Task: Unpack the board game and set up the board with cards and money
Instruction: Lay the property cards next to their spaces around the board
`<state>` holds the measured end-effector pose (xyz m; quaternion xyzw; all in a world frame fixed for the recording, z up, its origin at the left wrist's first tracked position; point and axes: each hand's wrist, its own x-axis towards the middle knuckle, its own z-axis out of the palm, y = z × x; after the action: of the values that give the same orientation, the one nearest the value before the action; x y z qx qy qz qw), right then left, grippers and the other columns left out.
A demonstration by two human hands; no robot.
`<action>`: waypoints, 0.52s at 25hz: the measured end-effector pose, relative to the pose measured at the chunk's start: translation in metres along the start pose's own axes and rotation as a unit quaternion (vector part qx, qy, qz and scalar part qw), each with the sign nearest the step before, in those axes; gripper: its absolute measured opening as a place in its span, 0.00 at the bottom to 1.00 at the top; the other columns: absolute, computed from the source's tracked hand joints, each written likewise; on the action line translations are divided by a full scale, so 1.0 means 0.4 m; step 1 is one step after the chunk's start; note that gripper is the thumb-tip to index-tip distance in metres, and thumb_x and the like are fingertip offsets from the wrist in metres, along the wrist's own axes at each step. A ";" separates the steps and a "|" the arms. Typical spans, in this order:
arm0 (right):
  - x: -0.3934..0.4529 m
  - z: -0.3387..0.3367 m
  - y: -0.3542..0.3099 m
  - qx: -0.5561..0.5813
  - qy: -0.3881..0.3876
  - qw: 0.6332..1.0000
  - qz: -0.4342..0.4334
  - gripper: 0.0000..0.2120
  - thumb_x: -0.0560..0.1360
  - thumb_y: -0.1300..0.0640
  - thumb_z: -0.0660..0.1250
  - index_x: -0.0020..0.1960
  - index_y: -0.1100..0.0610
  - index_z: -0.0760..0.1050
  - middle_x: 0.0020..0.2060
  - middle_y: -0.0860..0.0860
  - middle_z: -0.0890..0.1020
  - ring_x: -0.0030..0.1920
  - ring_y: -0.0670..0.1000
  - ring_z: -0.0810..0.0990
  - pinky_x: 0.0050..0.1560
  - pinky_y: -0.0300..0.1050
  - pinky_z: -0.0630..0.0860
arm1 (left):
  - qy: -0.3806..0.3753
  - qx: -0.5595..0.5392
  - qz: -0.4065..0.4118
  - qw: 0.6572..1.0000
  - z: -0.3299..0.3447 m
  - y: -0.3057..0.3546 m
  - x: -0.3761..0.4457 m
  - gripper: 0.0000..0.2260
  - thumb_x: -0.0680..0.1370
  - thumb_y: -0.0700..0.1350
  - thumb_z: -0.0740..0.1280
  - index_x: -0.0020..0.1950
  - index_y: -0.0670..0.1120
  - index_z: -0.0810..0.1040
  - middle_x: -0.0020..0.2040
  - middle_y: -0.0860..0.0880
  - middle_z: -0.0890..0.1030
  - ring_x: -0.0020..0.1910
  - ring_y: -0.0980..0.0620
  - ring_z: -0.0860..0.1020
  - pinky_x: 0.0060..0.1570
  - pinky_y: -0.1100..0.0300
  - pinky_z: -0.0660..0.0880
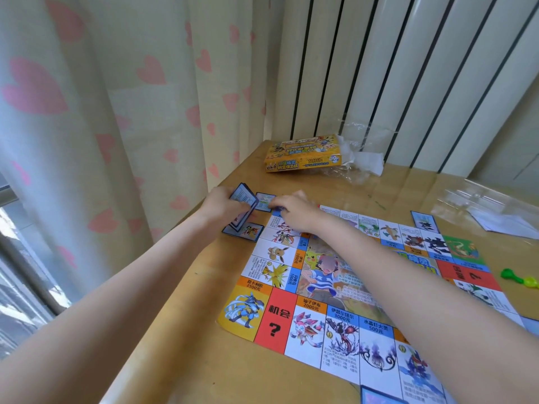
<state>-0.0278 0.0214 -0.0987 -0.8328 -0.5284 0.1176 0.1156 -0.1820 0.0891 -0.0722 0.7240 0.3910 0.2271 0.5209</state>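
Heart-print curtain [116,112], wooden table [180,330], perhaps radiator [408,68].

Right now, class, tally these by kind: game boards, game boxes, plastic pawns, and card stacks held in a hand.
Game board: 1
Game box: 1
Plastic pawns: 2
Card stack, held in left hand: 1
Total: 5

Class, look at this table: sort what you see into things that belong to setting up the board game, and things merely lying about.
Belongs to the job:
game board
stack of cards held in the left hand
card under the right hand
green and yellow pawns

Lying about:
opened yellow box
clear plastic wrap
heart-print curtain
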 end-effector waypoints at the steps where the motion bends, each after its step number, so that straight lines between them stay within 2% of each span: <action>1: -0.005 0.000 -0.006 -0.013 -0.005 1.000 -0.006 0.27 0.77 0.69 0.50 0.70 0.48 0.67 0.69 0.50 0.67 0.69 0.55 0.57 0.62 0.51 0.58 | -0.007 -0.028 -0.013 1.000 0.003 0.000 -0.001 0.03 0.77 0.38 0.65 0.49 0.44 0.76 0.35 0.50 0.79 0.31 0.56 0.78 0.32 0.64 0.75; 4: -0.015 -0.015 -0.012 -0.026 0.008 0.999 -0.021 0.27 0.76 0.71 0.50 0.70 0.50 0.67 0.69 0.50 0.68 0.69 0.55 0.58 0.64 0.52 0.59 | -0.056 -0.139 -0.060 0.987 0.011 -0.004 -0.007 0.04 0.77 0.37 0.64 0.51 0.43 0.76 0.40 0.46 0.84 0.35 0.55 0.82 0.37 0.61 0.80; 6: -0.041 -0.043 -0.011 0.055 0.084 0.995 -0.017 0.21 0.78 0.68 0.52 0.66 0.54 0.72 0.65 0.53 0.72 0.68 0.55 0.63 0.67 0.53 0.63 | -0.106 -0.199 -0.075 0.971 0.015 0.000 -0.015 0.08 0.78 0.37 0.63 0.57 0.41 0.74 0.45 0.44 0.84 0.40 0.52 0.82 0.40 0.60 0.80; 7: -0.051 -0.060 -0.014 0.125 0.115 0.985 -0.018 0.16 0.79 0.64 0.54 0.62 0.56 0.75 0.62 0.54 0.76 0.65 0.54 0.69 0.65 0.51 0.67 | -0.128 -0.220 -0.076 0.964 0.015 0.000 -0.017 0.09 0.78 0.38 0.62 0.59 0.41 0.74 0.45 0.45 0.84 0.40 0.53 0.82 0.38 0.61 0.79; 9: -0.096 -0.099 -0.026 0.271 0.088 0.959 -0.010 0.12 0.79 0.56 0.59 0.54 0.61 0.78 0.50 0.56 0.82 0.49 0.50 0.79 0.50 0.45 0.76 | -0.156 -0.252 -0.079 0.952 0.024 0.006 -0.029 0.10 0.79 0.38 0.61 0.59 0.41 0.75 0.41 0.47 0.84 0.36 0.55 0.81 0.34 0.64 0.77; 10: -0.126 -0.115 -0.032 0.307 0.059 0.950 -0.005 0.13 0.78 0.53 0.62 0.50 0.63 0.78 0.44 0.57 0.82 0.40 0.49 0.79 0.39 0.41 0.76 | -0.167 -0.265 -0.085 0.946 0.031 0.013 -0.043 0.09 0.78 0.38 0.60 0.57 0.41 0.76 0.40 0.48 0.84 0.35 0.56 0.81 0.34 0.64 0.76; 11: -0.157 -0.128 -0.033 0.313 0.043 0.949 -0.005 0.14 0.77 0.52 0.64 0.46 0.63 0.78 0.38 0.56 0.81 0.34 0.48 0.77 0.31 0.37 0.73 | -0.182 -0.273 -0.087 0.941 0.041 0.019 -0.059 0.09 0.78 0.38 0.59 0.56 0.41 0.76 0.41 0.48 0.84 0.35 0.56 0.80 0.36 0.63 0.76; 13: -0.209 -0.146 -0.026 0.304 0.031 0.952 -0.012 0.12 0.74 0.53 0.69 0.39 0.63 0.76 0.33 0.56 0.80 0.27 0.47 0.73 0.25 0.35 0.67 | -0.223 -0.289 -0.088 0.927 0.065 0.035 -0.090 0.11 0.77 0.37 0.57 0.56 0.40 0.75 0.43 0.46 0.83 0.36 0.54 0.80 0.42 0.61 0.76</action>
<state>-0.0528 -0.0543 -0.0340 -0.7548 -0.4741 0.2451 0.3814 -0.1796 0.0431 -0.0653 0.5371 0.2443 0.1161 0.7990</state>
